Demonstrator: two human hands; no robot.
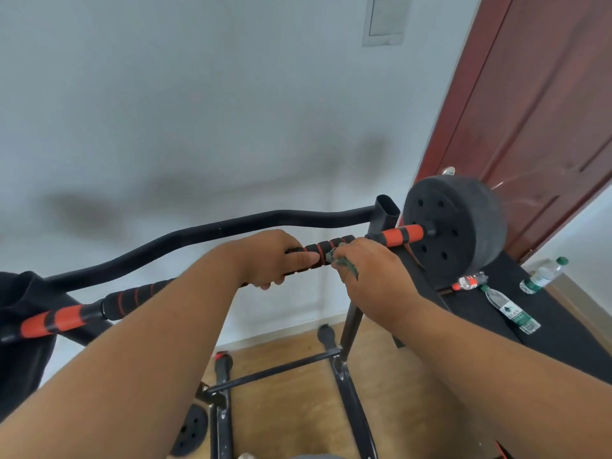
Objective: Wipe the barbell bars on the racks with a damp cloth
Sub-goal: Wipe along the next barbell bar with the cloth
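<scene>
Barbell bar [334, 245] wiped mid-grip.
Bar was steadied by left hand [273, 256], fingers curled round it; cloth [344, 263] pinched by right hand [374, 279]; full wrap-around advised.

We have both bare forearms reaching up and forward, converging near centre. Our left hand [276, 256] wraps the black-and-red foam-gripped barbell bar [328, 247], fingers curled over, thumb along it. Our right hand [371, 276] sits just beside it, knuckles toward us, pinching a crumpled grey-green cloth [344, 263] against the bar.
</scene>
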